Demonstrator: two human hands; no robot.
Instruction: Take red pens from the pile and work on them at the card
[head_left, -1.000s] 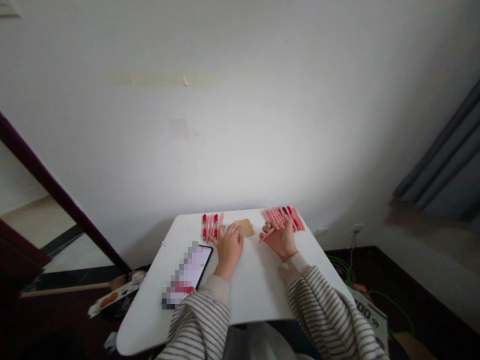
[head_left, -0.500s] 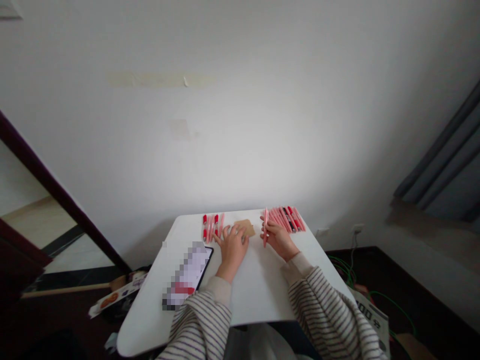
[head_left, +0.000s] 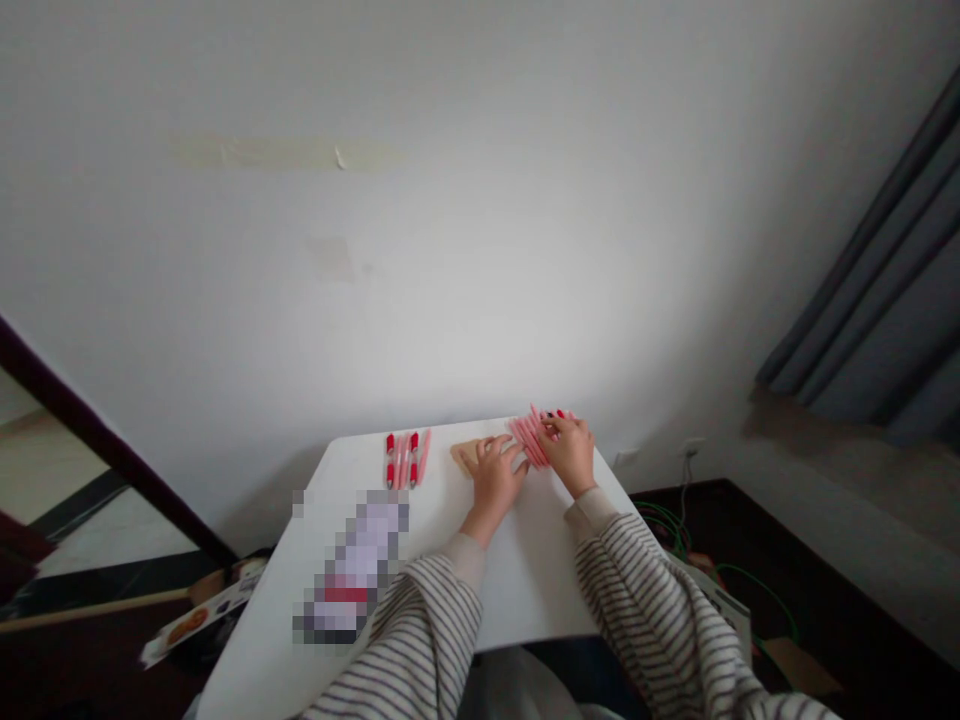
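My left hand (head_left: 499, 480) is open, fingers apart, over the table beside a flat tan piece (head_left: 463, 456), part of which it hides. Its thumb is close to the lower ends of a row of slim pink pens (head_left: 528, 440) on the right. My right hand (head_left: 571, 455) is bent over that row with curled fingers closed at a pink pen; the fingertips are partly hidden. Bits of red and black pens show behind it. On the left lies a small group of pink pens (head_left: 402, 460) and red pens (head_left: 390, 462), side by side.
A phone (head_left: 352, 570), blurred out in blocks, lies on the left of the white table (head_left: 262, 610). The pale wall (head_left: 480, 300) rises behind the table. Green cables (head_left: 664, 520) and a cardboard piece (head_left: 799, 665) are on the floor at right. A grey curtain (head_left: 862, 330) hangs there.
My right hand has moved from beside the row, where it held up a pink pen, onto the row. My left hand has moved right, away from the left group. The view has shifted slightly.
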